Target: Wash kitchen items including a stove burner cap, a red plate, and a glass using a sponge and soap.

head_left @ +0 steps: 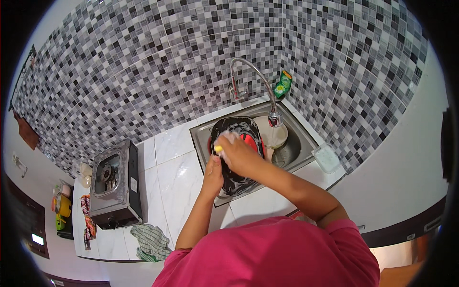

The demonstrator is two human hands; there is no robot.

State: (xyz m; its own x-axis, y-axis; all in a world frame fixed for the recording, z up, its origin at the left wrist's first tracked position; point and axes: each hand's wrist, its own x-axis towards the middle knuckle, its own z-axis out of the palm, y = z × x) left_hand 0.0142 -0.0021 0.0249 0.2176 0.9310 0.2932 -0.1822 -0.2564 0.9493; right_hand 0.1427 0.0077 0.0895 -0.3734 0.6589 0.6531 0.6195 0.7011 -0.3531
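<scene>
A long, oval black item with red parts [236,186] is tilted over the sink, streaked with white foam; its exact kind I cannot make out. My left hand [213,176] grips its left edge, thumb up. Over its middle, my right hand [237,155] is closed on a foamy yellow sponge [219,149] and presses it toward the black surface. Part of the item is hidden by my right hand and forearm. Behind it, a pale round pan or bowl [281,135] lies in the steel sink [306,142].
A flexible metal faucet [253,67] arches over the sink. A green pouch [283,85] stands in the corner. On the right ledge sits a clear tub [327,158]. Leftward are a checked cloth [151,241], a gas stove [114,184] and red sachets [88,217].
</scene>
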